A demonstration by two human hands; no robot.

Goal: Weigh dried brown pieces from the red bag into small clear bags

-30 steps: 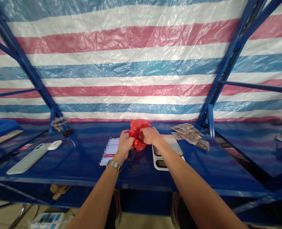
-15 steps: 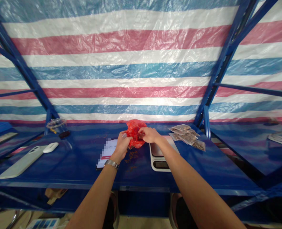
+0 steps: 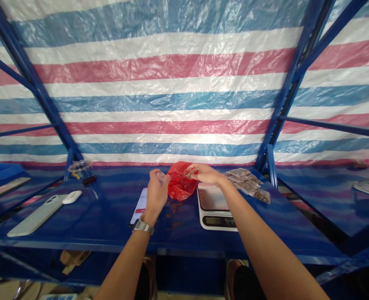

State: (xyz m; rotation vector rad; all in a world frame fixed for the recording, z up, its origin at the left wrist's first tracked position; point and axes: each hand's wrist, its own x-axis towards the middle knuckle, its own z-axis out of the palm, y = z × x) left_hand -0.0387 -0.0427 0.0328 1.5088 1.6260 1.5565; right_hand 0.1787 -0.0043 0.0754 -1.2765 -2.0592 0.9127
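Observation:
A crumpled red plastic bag (image 3: 182,187) stands on the blue table between my hands, its mouth spread. My left hand (image 3: 156,191), with a metal watch on the wrist, is closed on a small clear plastic bag (image 3: 161,178) at the red bag's left edge. At the red bag's mouth my right hand (image 3: 203,173) has curled fingers around a small brownish bit, too blurred to name. Brown crumbs (image 3: 173,209) lie on the table below the bag. Right of it is a white kitchen scale (image 3: 214,198), partly behind my right forearm.
Several filled clear packets (image 3: 248,183) are piled at the back right. A lit phone (image 3: 139,206) lies beside my left wrist. Further left are a pale phone (image 3: 37,216), a white earbud case (image 3: 72,197) and a clear plastic cup (image 3: 81,170). Blue metal posts (image 3: 268,137) frame the table.
My right hand has lifted slightly from inside the red bag to its mouth. My left hand has shifted left off the red bag, and the small clear bag shows more. The view has tilted up slightly.

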